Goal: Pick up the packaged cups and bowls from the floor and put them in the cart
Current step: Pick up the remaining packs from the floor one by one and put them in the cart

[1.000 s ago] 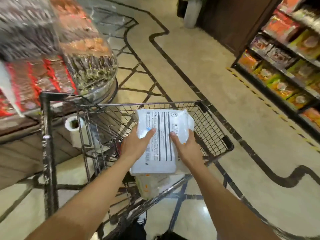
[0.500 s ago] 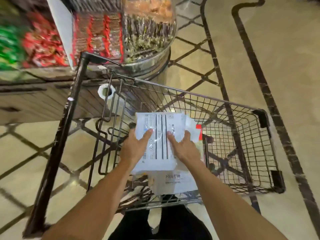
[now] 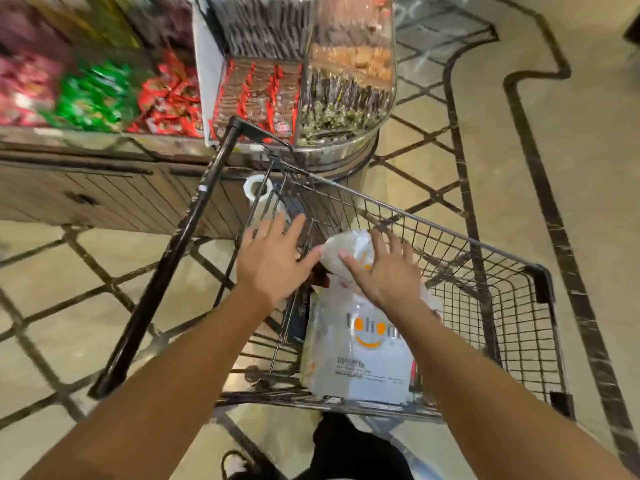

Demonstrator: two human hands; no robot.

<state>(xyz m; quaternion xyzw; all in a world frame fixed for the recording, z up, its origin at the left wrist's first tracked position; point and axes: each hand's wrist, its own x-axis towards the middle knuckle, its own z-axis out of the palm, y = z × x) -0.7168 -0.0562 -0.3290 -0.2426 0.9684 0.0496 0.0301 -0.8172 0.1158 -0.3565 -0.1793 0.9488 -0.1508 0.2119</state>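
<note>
Let the white plastic-wrapped package with the orange smile logo (image 3: 360, 351) settle flat against the near wall of the black wire shopping cart (image 3: 485, 271) before you lift away. Your left hand (image 3: 273, 261) is spread open, holding nothing. Your right hand (image 3: 384, 271) is also spread, fingers over the clear-wrapped bundle (image 3: 346, 249) behind it; actual contact is unclear.

Both arms are bare, with no sleeves. The left hand (image 3: 273, 261) and the right hand (image 3: 384, 271) wear no gloves or rings. Far below the fingers, dark trousers (image 3: 356, 452) and a black shoe (image 3: 239, 465) show.
</note>
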